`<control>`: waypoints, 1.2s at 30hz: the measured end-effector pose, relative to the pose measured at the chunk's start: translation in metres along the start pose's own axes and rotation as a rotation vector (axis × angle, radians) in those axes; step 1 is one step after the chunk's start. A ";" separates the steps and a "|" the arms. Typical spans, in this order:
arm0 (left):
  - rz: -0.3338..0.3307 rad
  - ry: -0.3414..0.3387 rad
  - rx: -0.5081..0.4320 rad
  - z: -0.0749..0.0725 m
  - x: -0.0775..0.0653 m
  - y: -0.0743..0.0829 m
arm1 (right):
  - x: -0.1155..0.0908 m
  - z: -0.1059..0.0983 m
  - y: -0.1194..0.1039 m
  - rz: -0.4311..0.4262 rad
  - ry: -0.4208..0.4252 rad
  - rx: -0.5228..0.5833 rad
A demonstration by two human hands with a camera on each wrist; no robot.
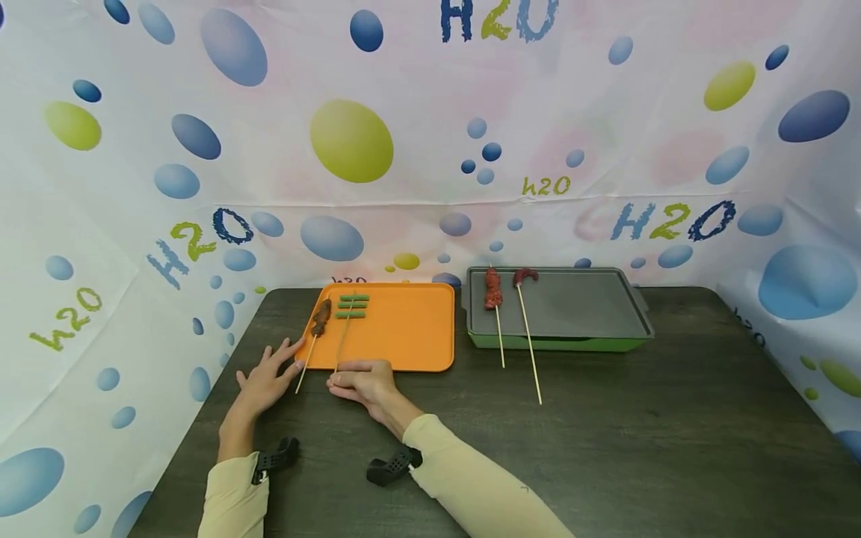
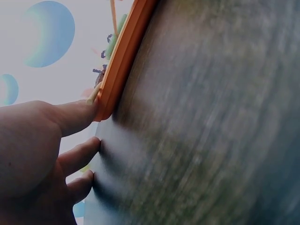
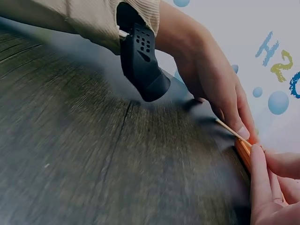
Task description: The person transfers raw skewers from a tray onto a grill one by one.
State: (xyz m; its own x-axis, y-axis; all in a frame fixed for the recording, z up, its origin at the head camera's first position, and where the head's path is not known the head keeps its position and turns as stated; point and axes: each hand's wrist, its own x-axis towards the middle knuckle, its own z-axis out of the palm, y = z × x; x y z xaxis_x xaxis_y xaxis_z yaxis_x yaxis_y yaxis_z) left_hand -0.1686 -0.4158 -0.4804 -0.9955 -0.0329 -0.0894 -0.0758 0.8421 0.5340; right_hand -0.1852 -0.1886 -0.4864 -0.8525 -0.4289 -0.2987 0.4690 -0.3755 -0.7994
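Observation:
My right hand (image 1: 368, 385) pinches the lower stick end of a skewer of green vegetable pieces (image 1: 351, 314), whose top lies over the orange tray (image 1: 410, 329). With fingers spread, my left hand (image 1: 264, 385) rests at the tray's front left corner. In the left wrist view, the thumb (image 2: 77, 117) is against the tray rim, while other fingertips touch the tabletop. Close to that hand, a brown meat skewer (image 1: 321, 317) lies on the tray's left side, its stick (image 1: 306, 364) sticking out over the front edge.
Right of the tray stands a green grill with a grey plate (image 1: 578, 306). A red meat skewer (image 1: 493, 288) and a curled dark red skewer (image 1: 527, 277) lie on it, sticks overhanging the front. The dark wooden table (image 1: 639, 433) meets a patterned curtain (image 1: 430, 149) behind.

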 end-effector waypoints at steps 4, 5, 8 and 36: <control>0.002 0.004 0.000 0.001 0.001 -0.001 | -0.007 -0.011 0.000 -0.004 -0.029 -0.002; 0.003 0.005 -0.002 0.001 0.001 -0.001 | -0.009 -0.014 -0.001 -0.006 -0.037 -0.001; 0.011 0.005 -0.009 0.002 0.001 -0.001 | -0.019 -0.023 -0.005 -0.010 -0.059 -0.002; 0.023 -0.005 -0.027 0.001 0.000 -0.003 | -0.128 -0.112 -0.074 -0.043 -0.179 -0.096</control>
State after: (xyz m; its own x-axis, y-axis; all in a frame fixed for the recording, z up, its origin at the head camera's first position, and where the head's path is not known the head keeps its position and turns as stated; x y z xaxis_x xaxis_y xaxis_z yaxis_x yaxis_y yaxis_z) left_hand -0.1686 -0.4179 -0.4826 -0.9967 -0.0113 -0.0807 -0.0546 0.8277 0.5584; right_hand -0.1366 -0.0144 -0.4477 -0.8125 -0.5568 -0.1728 0.4018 -0.3200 -0.8580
